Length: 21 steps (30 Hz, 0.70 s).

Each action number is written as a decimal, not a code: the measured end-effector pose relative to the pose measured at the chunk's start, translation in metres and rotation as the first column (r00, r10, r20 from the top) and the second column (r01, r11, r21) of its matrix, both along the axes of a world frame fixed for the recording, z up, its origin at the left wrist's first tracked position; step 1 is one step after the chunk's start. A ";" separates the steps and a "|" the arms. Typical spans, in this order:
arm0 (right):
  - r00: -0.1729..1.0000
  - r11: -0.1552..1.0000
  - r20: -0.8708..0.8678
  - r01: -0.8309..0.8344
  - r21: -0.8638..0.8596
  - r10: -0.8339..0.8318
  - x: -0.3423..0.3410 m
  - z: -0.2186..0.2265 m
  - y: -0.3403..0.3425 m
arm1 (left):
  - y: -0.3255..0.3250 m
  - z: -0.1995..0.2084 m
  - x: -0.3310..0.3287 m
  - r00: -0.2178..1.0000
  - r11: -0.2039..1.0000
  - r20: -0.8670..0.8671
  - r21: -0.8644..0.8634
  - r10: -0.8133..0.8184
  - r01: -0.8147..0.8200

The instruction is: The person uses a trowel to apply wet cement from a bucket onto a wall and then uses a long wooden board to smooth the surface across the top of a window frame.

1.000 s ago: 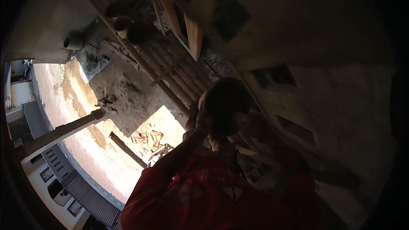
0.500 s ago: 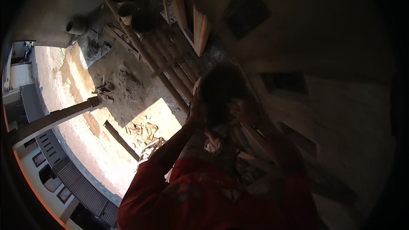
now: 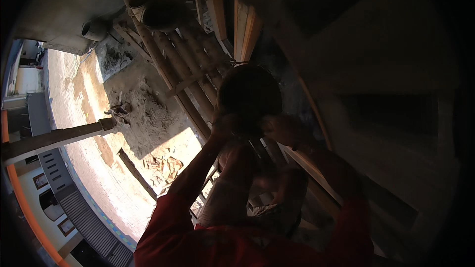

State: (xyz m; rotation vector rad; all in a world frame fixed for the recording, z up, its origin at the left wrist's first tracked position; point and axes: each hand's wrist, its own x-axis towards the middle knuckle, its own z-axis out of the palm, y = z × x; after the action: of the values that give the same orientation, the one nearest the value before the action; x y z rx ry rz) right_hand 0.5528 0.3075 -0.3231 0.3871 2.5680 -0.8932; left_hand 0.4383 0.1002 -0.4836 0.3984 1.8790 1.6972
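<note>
A dark round bucket (image 3: 250, 89) is in front of me, over the near end of a bamboo platform. Its contents are lost in shadow. My left hand (image 3: 225, 124) is closed at its near left side, and my right hand (image 3: 279, 129) grips the near right side. The fingers of both are dim and slightly blurred. Below the bucket, my bare legs and feet show among wooden bars.
Several buckets (image 3: 161, 15) stand at the platform's far end. Bamboo poles (image 3: 185, 59) run away from me, beside upright wooden boards (image 3: 242, 32). A shadowed wall (image 3: 386, 69) rises on the right. Far below left lie a sand heap (image 3: 143, 104) and sunlit paving (image 3: 99, 163).
The bucket now looks rounder and sits slightly farther up and left, both hands still at its near side. My view has shifted, bringing my legs into clearer sight.
</note>
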 end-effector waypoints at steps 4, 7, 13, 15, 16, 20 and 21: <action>0.941 0.913 -0.286 -0.051 0.405 0.180 0.011 -0.124 0.054 | -0.003 -0.094 -0.018 0.996 0.999 -0.088 -0.035 0.017 -0.020; 0.914 0.813 -0.311 -0.034 0.581 0.260 0.007 -0.176 0.073 | 0.021 -0.098 -0.026 0.979 0.998 0.193 0.010 0.060 -0.063; 0.939 0.788 -0.113 -0.204 0.581 0.326 -0.035 -0.255 0.053 | 0.016 -0.139 -0.045 0.997 0.971 0.073 0.234 0.033 -0.049; 0.931 0.821 -0.025 -0.307 0.482 0.364 -0.046 -0.273 0.041 | 0.014 -0.157 -0.051 0.997 0.974 0.063 0.222 0.040 -0.053; 0.916 0.840 -0.031 -0.353 0.411 0.399 -0.048 -0.281 0.029 | 0.008 -0.171 -0.055 0.996 0.987 0.068 0.146 0.054 -0.063; 0.828 0.829 -0.237 -0.397 0.394 0.508 -0.025 -0.339 0.029 | 0.011 -0.175 -0.057 0.999 0.999 0.008 0.004 0.051 -0.051; 0.815 0.855 -0.312 -0.376 0.358 0.489 -0.022 -0.338 0.027 | 0.008 -0.178 -0.058 0.998 0.998 0.004 -0.017 0.056 -0.056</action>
State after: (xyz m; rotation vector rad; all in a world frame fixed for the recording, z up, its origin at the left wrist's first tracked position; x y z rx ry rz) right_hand 0.5304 0.3343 -0.6609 -0.3527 2.9743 -0.4665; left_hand 0.3799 0.1078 -0.6618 0.3382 1.9161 1.7161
